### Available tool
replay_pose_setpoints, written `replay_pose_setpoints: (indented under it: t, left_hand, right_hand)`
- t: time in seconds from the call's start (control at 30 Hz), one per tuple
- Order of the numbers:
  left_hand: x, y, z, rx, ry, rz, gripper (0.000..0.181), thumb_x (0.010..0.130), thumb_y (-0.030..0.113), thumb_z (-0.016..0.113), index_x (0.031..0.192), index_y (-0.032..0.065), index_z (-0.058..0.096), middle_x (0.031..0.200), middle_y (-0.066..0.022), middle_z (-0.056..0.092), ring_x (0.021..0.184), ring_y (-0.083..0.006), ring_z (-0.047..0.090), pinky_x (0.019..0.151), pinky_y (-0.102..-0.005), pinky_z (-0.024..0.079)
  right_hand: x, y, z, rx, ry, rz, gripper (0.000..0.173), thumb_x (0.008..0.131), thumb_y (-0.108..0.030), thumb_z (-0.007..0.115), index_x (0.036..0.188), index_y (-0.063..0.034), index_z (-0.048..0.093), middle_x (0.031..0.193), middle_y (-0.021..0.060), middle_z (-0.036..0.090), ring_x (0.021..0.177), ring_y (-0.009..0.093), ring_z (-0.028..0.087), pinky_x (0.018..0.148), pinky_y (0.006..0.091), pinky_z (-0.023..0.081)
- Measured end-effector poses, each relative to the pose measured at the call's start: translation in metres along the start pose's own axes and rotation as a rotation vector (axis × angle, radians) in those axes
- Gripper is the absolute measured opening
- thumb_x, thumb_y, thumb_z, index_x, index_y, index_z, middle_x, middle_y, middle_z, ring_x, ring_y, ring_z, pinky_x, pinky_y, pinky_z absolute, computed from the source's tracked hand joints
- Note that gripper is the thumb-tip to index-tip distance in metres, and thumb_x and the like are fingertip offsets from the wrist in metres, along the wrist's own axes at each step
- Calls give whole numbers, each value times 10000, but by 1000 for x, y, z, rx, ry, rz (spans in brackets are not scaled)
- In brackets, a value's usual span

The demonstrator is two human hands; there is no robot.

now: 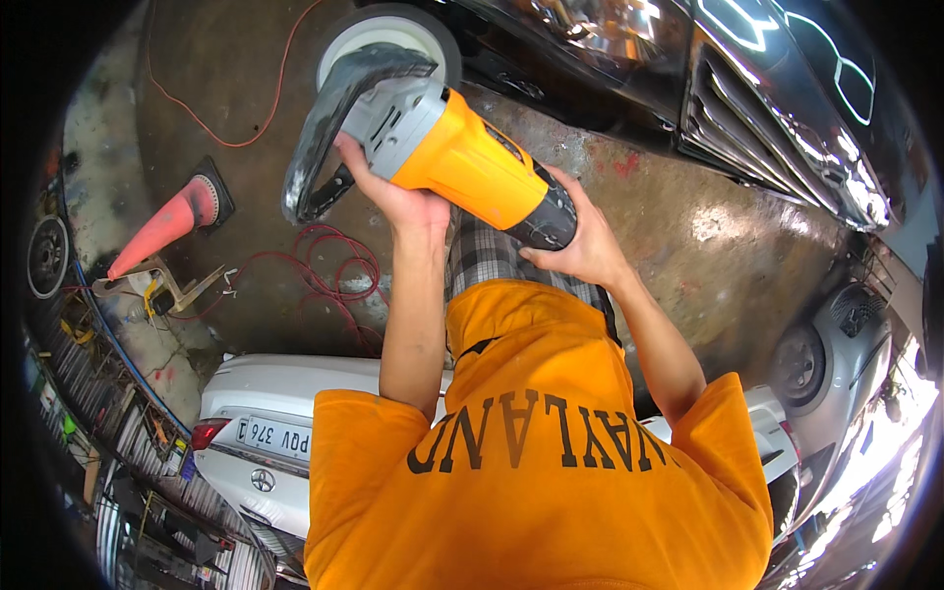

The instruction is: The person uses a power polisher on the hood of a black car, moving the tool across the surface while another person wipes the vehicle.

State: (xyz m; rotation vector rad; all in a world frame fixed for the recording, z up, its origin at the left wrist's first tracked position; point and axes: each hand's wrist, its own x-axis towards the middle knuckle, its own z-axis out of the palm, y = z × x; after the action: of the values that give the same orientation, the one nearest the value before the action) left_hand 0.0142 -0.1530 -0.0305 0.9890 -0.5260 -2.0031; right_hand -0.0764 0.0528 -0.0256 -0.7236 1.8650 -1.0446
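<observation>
A rotary car polisher (472, 166) with a yellow body and grey gear housing is held up in front of me with both hands. My left hand (402, 195) supports it from below at the grey housing, thumb up along its side. My right hand (582, 232) wraps around the black rear end (549, 214). A scuffed black loop handle (317, 140) curves around the head at the left. Beyond it shows a round pad (346, 40), pale with a dark grey rim, partly hidden by the handle. The pad's working face is out of sight.
A glossy dark car body (590, 74) stands close at upper right. A red traffic cone (158, 228) lies at left near a coiled red cord (332, 273) on the stained concrete floor (678, 236). A white car (258, 391) and a silver car (833, 361) are parked behind.
</observation>
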Motion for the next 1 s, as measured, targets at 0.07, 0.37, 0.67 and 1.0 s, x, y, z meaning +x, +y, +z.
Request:
replay_pose_setpoints:
  t: [0.07, 0.37, 0.67, 1.0]
  left_hand:
    - [-15, -9, 13, 58, 20, 22, 738, 985, 689, 367, 1419, 102, 472, 1381, -86, 564, 1258, -278, 558, 1068, -451, 449]
    - [-123, -86, 49, 120, -34, -268, 645, 1039, 580, 379, 1427, 73, 469, 1405, -73, 560, 1281, -225, 539, 1086, -379, 406]
    - [-114, -57, 81, 220, -14, -191, 641, 1026, 575, 432, 1439, 84, 444, 1387, -85, 566, 1249, -235, 563, 1060, -398, 440]
    - [-94, -41, 96, 262, -17, -142, 661, 1029, 613, 345, 1453, 116, 449, 1400, -91, 565, 1264, -262, 564, 1075, -438, 448]
  right_hand:
    - [-13, 8, -7, 64, 18, 20, 1001, 604, -231, 878, 1481, -112, 410, 1345, 155, 589, 1256, 296, 575, 1082, 376, 425]
    - [-141, 58, -69, 326, 105, 205, 1022, 595, -216, 881, 1470, 3, 399, 1382, 148, 541, 1311, 254, 500, 1119, 369, 354]
    - [-122, 37, -80, 337, 19, 180, 1024, 598, -215, 886, 1475, -23, 396, 1380, 151, 533, 1302, 261, 502, 1114, 365, 355]
    - [-87, 2, -113, 372, -100, 205, 1024, 592, -192, 883, 1482, -41, 400, 1347, 144, 553, 1264, 231, 516, 1096, 340, 364]
